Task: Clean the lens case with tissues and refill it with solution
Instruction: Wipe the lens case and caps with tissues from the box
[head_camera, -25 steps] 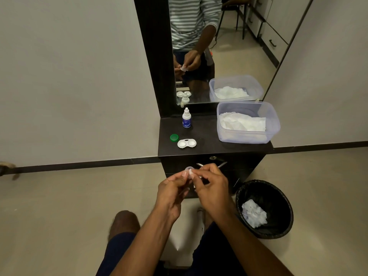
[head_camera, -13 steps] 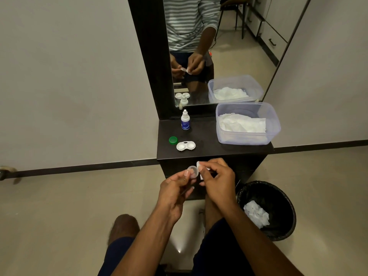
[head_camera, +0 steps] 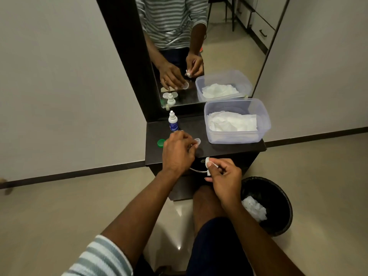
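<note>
My left hand (head_camera: 177, 151) reaches over the dark tabletop (head_camera: 219, 149) and pinches a small clear lens-case cap (head_camera: 197, 140) at its fingertips, low over the surface. The white lens case itself is hidden beneath that hand. My right hand (head_camera: 224, 176) hovers in front of the table's edge, closed on a small wad of white tissue (head_camera: 208, 161). A little white solution bottle (head_camera: 172, 121) with a blue label stands at the back near the mirror. A green cap (head_camera: 161, 142) lies at the table's left edge.
A clear plastic tub (head_camera: 237, 134) of white tissues fills the table's right side. A black waste bin (head_camera: 274, 198) holding crumpled tissue stands on the floor at lower right. A tall mirror (head_camera: 199, 46) rises behind the table. My knees are below.
My hands have separated. The left one carried the clear cap forward and down over the tabletop, covering the lens case. The right one stayed back with the tissue wad.
</note>
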